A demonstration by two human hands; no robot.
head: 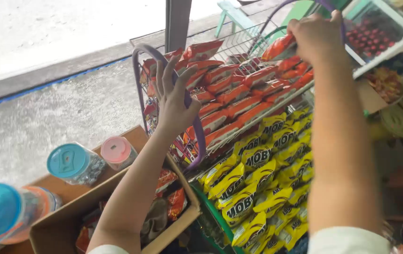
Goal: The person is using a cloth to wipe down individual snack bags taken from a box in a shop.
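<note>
In the upper middle of the frame, a wire basket (239, 44) full of red snack packs (239, 94) sits on top of yellow snack packs (258, 178). The left hand (175, 101) rests on the purple handle (138, 80) with fingers spread wide — steadying it, not gripping. The right hand (317, 37) is closed around the far handle, likely to keep the basket level.

Both forearms are bare from elbow to wrist. Short white sleeves end at the elbows, their hems showing at the near edge of the view. The left hand (175, 101) and right hand (315, 37) wear no gloves, and no rings or watch can be seen.
</note>
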